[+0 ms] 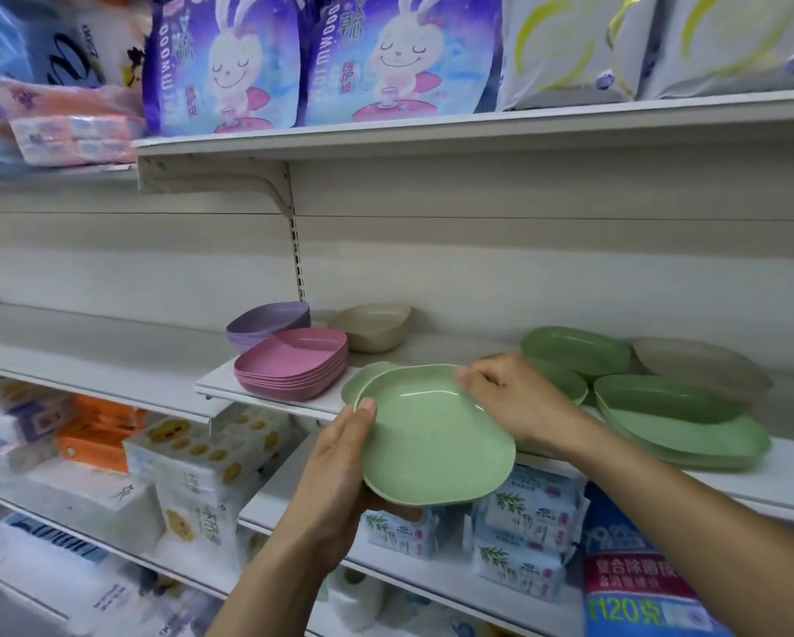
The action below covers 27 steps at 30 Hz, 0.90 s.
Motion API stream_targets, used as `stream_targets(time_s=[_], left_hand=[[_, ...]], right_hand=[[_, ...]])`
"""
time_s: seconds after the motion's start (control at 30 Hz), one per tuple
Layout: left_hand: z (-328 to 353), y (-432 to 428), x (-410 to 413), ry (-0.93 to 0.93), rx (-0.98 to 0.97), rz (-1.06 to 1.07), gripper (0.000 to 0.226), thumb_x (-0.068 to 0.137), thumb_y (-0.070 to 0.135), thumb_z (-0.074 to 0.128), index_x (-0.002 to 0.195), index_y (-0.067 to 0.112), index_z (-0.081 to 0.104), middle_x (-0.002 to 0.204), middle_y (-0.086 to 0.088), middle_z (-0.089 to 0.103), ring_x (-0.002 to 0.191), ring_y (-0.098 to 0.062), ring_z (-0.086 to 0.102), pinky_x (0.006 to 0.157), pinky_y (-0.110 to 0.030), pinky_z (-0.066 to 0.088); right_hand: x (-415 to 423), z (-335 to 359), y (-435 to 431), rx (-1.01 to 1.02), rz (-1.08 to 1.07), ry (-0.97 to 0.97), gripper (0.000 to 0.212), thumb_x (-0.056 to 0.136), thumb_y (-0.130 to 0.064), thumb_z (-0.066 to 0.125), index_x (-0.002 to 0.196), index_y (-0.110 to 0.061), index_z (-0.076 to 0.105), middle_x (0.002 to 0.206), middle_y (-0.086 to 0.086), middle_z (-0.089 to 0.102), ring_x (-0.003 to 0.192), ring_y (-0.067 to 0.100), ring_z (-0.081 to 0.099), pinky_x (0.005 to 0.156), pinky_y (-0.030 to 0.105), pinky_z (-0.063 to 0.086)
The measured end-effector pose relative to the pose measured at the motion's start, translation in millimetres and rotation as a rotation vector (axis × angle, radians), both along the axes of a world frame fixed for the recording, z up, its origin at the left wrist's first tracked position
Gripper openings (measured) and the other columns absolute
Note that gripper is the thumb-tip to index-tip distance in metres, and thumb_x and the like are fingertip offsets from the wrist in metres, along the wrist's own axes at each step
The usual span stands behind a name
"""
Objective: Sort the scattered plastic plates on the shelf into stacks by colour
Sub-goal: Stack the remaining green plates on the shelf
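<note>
A green plate (432, 434) is held in front of the shelf (110, 356). My left hand (340, 457) grips its near left rim, thumb on top. My right hand (510, 397) pinches its far right rim. A second green plate (358, 379) peeks out behind it on the shelf. Left of them stand a pink stack (294, 365), a purple stack (266, 321) and a beige stack (377, 326). At the right lie several scattered green plates (670, 406) and a beige plate (703, 365).
The upper shelf (432, 126) overhangs the plates and carries purple rabbit-print packs (321, 57). Below the plates' shelf are tissue packs (193, 457) and wet-wipe packs (524, 521). The shelf's left part is bare.
</note>
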State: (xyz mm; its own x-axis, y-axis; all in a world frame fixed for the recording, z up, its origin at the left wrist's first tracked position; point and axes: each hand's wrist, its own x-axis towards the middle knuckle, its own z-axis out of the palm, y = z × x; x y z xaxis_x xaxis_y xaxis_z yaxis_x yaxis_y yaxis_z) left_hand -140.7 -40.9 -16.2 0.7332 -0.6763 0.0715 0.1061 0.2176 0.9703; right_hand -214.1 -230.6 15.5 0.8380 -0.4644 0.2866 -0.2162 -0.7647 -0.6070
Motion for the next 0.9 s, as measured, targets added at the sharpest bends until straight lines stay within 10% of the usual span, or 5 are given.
stream_targets(time_s=[0.67, 0.9], left_hand=[[-5.0, -175.9, -275.8, 0.166, 0.012, -0.262, 0.032, 0.101, 0.035, 0.042, 0.111, 0.015, 0.064, 0.105, -0.013, 0.071, 0.076, -0.021, 0.072, 0.050, -0.040, 0.057], [-12.9, -240.7, -398.9, 0.111, -0.009, -0.297, 0.032, 0.101, 0.038, 0.041, 0.118, 0.017, 0.057, 0.116, -0.010, 0.063, 0.090, -0.030, 0.067, 0.052, -0.040, 0.055]], right_hand=[[-342.9, -9.1, -109.7, 0.409, -0.266, -0.051, 0.036, 0.099, -0.036, 0.045, 0.098, -0.006, 0.065, 0.080, 0.000, 0.070, 0.071, 0.016, 0.067, 0.065, 0.034, 0.053], [-472.9, -13.2, -142.6, 0.516, -0.396, -0.091, 0.013, 0.097, -0.013, 0.044, 0.105, -0.014, 0.054, 0.079, 0.006, 0.059, 0.050, 0.006, 0.052, 0.039, 0.018, 0.039]])
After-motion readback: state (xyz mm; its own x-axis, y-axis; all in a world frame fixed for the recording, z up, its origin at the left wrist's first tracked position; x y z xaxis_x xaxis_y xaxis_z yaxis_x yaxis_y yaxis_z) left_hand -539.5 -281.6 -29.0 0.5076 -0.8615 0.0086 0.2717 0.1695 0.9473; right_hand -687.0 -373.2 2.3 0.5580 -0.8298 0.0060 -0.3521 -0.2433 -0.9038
